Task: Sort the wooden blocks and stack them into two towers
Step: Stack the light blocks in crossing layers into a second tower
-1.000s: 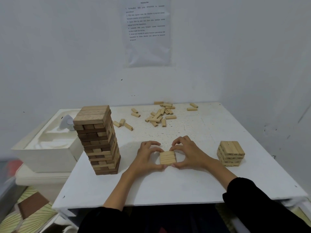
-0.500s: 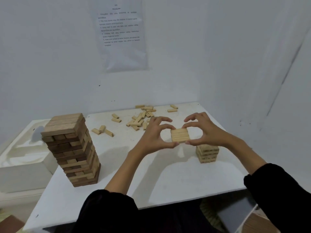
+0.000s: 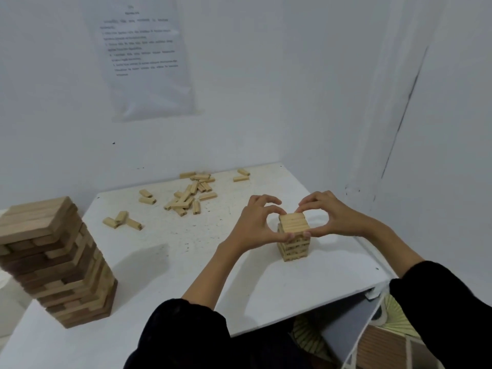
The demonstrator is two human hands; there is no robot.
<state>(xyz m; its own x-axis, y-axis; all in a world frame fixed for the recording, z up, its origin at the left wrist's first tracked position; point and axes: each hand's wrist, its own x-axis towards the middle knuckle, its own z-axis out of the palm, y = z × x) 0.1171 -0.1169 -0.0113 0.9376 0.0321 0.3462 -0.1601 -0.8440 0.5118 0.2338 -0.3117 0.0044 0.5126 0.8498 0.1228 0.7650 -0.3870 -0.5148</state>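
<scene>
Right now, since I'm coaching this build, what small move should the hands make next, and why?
Probably ease the layer of blocks down square onto the small tower, then release: the left hand and right hand pinch it directly above that tower, and contact isn't clear.

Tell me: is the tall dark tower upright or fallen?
Upright. The tall dark tower stands on its base on the table, all layers in place.

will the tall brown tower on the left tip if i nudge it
Probably tips or sheds blocks: the tall tower is narrow for its height and its layers jut unevenly. Being separate stacked blocks, it likely won't slide as one piece.
</scene>
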